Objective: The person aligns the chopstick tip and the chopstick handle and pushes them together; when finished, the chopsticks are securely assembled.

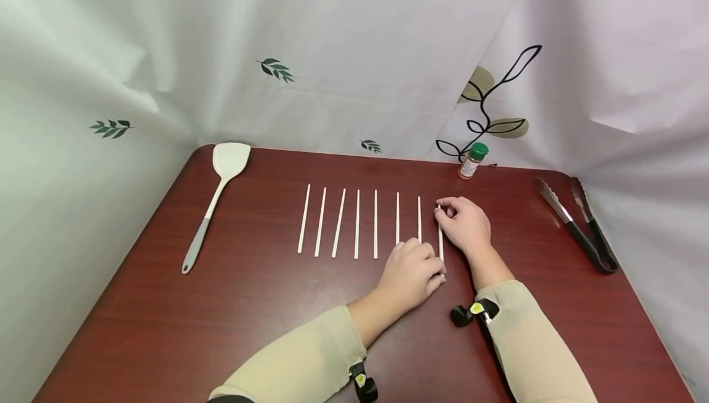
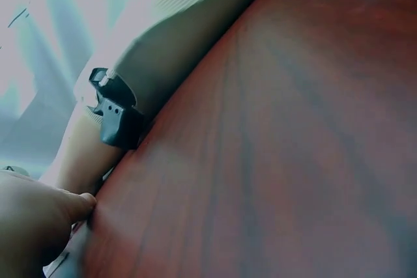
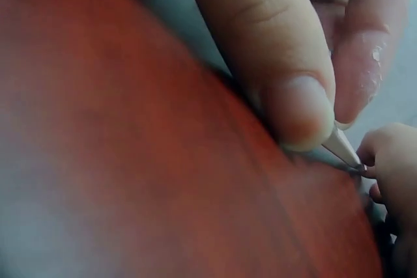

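Several white chopsticks (image 1: 357,224) lie side by side in a row on the dark red table. At the row's right end, my right hand (image 1: 466,224) pinches the far end of the last chopstick (image 1: 440,243) between thumb and fingers. My left hand (image 1: 408,274) pinches the near end of that same chopstick and hides the lower parts of the two beside it. In the right wrist view, the right thumb (image 3: 300,112) presses on the chopstick's tip, with the left hand (image 3: 397,167) at its other end. The left wrist view shows part of a hand (image 2: 36,219) low at the left.
A white spatula (image 1: 231,160) with a grey handle lies at the left. Near the back edge stands a small spice bottle (image 1: 469,164) with a green cap. Black-handled tongs (image 1: 587,237) lie spread at the right. A patterned white curtain (image 1: 354,52) hangs behind the table (image 1: 221,329).
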`<state>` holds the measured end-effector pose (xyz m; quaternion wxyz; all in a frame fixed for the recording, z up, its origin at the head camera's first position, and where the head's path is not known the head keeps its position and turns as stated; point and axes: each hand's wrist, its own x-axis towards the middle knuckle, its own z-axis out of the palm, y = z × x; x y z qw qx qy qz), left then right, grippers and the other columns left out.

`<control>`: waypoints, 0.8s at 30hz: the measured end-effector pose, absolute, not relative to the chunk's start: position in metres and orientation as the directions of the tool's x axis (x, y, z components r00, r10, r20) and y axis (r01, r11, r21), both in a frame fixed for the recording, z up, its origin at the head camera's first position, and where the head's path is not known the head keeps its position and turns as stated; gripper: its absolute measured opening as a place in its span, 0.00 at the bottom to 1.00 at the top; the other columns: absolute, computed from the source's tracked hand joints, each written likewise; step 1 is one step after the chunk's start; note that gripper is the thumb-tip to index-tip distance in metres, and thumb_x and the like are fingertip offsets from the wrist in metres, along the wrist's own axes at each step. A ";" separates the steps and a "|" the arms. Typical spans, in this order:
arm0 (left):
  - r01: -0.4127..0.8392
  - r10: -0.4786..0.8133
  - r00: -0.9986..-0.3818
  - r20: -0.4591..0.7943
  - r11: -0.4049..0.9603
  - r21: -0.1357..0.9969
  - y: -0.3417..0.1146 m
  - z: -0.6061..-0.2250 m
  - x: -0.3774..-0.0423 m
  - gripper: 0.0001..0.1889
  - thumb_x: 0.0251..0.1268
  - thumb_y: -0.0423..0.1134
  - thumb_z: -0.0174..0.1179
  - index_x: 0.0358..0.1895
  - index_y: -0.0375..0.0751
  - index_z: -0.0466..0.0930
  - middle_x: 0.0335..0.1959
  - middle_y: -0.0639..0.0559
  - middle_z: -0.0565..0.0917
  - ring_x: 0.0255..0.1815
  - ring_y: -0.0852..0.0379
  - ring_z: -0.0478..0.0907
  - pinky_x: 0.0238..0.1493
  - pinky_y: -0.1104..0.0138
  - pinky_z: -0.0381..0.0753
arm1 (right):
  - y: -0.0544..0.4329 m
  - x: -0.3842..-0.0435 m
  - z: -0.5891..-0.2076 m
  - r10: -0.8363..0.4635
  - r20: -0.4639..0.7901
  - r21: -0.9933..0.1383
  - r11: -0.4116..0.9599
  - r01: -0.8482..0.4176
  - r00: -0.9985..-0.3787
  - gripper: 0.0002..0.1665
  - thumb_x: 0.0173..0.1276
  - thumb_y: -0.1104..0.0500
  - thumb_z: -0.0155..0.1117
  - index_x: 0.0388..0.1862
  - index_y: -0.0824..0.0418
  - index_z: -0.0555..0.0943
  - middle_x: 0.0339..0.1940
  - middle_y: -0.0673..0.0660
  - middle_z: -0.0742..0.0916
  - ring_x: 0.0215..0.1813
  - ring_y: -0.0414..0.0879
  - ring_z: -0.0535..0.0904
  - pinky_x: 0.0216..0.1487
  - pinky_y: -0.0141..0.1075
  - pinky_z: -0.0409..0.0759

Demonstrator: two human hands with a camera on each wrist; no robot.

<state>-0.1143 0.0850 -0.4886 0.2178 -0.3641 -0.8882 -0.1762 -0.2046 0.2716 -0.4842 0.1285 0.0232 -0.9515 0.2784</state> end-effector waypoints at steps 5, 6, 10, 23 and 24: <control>0.703 0.553 -0.659 0.510 0.694 0.156 0.086 -0.489 -0.120 0.04 0.60 0.53 0.76 0.34 0.65 0.90 0.32 0.64 0.77 0.38 0.60 0.74 0.38 0.66 0.70 | 0.273 -0.215 -0.481 0.016 0.221 -0.513 0.852 -0.103 -0.975 0.16 0.75 0.47 0.67 0.54 0.50 0.92 0.34 0.51 0.84 0.38 0.49 0.80 0.37 0.46 0.74; 0.701 0.552 -0.662 0.507 0.696 0.156 0.086 -0.489 -0.120 0.04 0.60 0.54 0.76 0.34 0.65 0.90 0.32 0.65 0.77 0.38 0.60 0.74 0.38 0.66 0.70 | 0.274 -0.216 -0.481 0.013 0.211 -0.509 0.855 -0.099 -0.977 0.17 0.76 0.45 0.66 0.55 0.49 0.92 0.35 0.51 0.86 0.39 0.50 0.82 0.38 0.47 0.75; 0.694 0.551 -0.668 0.501 0.705 0.149 0.086 -0.491 -0.120 0.04 0.61 0.54 0.76 0.35 0.65 0.91 0.33 0.65 0.78 0.38 0.60 0.74 0.39 0.66 0.72 | 0.274 -0.217 -0.480 -0.006 0.167 -0.494 0.865 -0.089 -0.986 0.20 0.80 0.43 0.62 0.60 0.47 0.91 0.47 0.54 0.90 0.50 0.56 0.86 0.47 0.54 0.80; 0.748 0.623 -0.630 0.463 0.647 0.148 0.091 -0.494 -0.118 0.12 0.66 0.52 0.72 0.52 0.67 0.90 0.41 0.65 0.80 0.43 0.60 0.74 0.42 0.66 0.67 | 0.276 -0.214 -0.479 -0.024 0.173 -0.455 0.885 -0.101 -0.985 0.22 0.79 0.49 0.62 0.66 0.52 0.87 0.39 0.55 0.90 0.46 0.57 0.85 0.45 0.54 0.80; 0.748 0.624 -0.630 0.461 0.647 0.147 0.091 -0.494 -0.118 0.12 0.66 0.53 0.72 0.51 0.67 0.90 0.41 0.65 0.80 0.43 0.60 0.74 0.42 0.66 0.68 | 0.275 -0.214 -0.479 -0.017 0.179 -0.453 0.886 -0.098 -0.984 0.22 0.79 0.49 0.62 0.66 0.52 0.87 0.34 0.53 0.89 0.42 0.56 0.85 0.42 0.53 0.79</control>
